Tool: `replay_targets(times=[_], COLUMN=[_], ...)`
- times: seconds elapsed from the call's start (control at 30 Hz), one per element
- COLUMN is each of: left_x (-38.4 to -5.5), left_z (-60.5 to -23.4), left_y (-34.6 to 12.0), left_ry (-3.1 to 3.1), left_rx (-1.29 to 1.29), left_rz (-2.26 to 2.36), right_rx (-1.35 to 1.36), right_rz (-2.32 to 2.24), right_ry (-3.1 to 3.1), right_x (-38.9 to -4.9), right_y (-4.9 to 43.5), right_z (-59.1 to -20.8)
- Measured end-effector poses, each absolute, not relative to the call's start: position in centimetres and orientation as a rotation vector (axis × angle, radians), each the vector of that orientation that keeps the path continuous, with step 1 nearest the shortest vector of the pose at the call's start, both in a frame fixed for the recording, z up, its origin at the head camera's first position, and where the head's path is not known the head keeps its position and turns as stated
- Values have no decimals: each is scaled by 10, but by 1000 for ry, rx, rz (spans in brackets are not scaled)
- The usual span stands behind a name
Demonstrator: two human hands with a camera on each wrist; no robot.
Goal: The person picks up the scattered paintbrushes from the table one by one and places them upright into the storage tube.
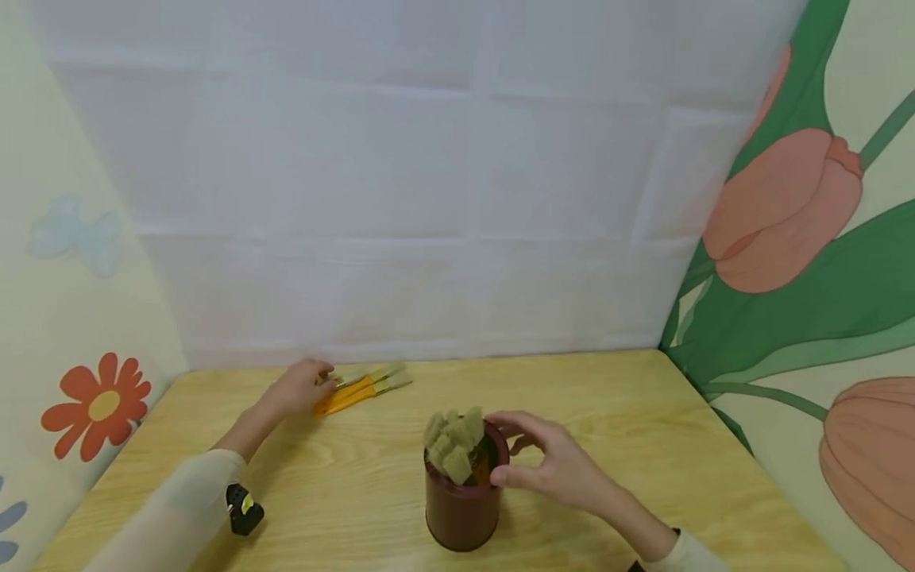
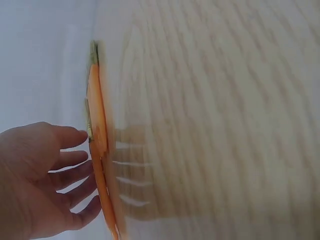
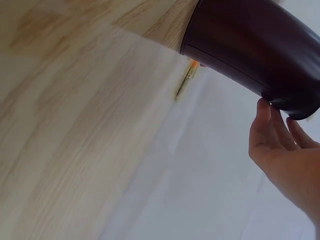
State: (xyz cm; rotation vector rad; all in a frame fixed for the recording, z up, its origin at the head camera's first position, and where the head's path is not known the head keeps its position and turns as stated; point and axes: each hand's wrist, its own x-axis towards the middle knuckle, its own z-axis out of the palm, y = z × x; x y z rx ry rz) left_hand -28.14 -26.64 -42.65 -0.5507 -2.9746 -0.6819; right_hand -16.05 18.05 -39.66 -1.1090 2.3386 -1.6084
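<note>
Several flat paintbrushes (image 1: 350, 393) with orange handles and pale bristles lie together at the back left of the table. My left hand (image 1: 303, 385) is over their left end; in the left wrist view its spread fingers (image 2: 75, 176) reach the orange paintbrushes (image 2: 100, 115), and whether they touch is hard to tell. A dark red brush holder (image 1: 463, 516) stands upright, full of paintbrushes with their bristles (image 1: 453, 441) up. My right hand (image 1: 554, 461) holds its rim from the right, thumb in front and fingers behind. The right wrist view shows fingertips (image 3: 264, 107) against the holder's side.
The light wooden table (image 1: 343, 492) ends at a white sheet (image 1: 400, 199) hung behind it. Painted walls with a red flower (image 1: 103, 401) on the left and pink tulips (image 1: 786, 214) on the right flank the table.
</note>
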Motion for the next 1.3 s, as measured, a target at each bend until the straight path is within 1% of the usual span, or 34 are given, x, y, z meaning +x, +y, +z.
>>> replay_targets(times=[0.17,0.3,0.4,0.67,0.8,0.9,1.03,1.17,1.3], left_x=[-287,-291,-289,-281,-276,-273,-262,-248,-224], left_z=[-431,-435,-435,-424,-419,-410,-393,-371,-345], left_y=[-266,-269,-275,-273,-272,-273,-266,-247,-221], left_ry=[-2980,-2961,-2948,-3031,-2959,-2859,-2772,-2724,-2666], left_rx=[-523,-522,-504,-308,-344,-413,-436,-421,-457], left_rz=[-592,-619,-653,-742,-823,-901,-986,-1074,-1222], right_rx=[-1083,-1057,-1075,-1115,-1109,-1128,-1113,-1087,-1084], right_rz=[-1584,-1587,-1591,-1600,-1602,-1596,-1592,-1592,-1590], right_ry=[2334,2316,2308,2300,2300,2306,2299,2307,2308], right_x=[-163,-162,-162,-163,-162,-164,-164,-164,-164], right_y=[182,182,180,182,183,182,181,181,182], right_z=[-396,-396,-396,-396,-396,-395,-396,-396,-396])
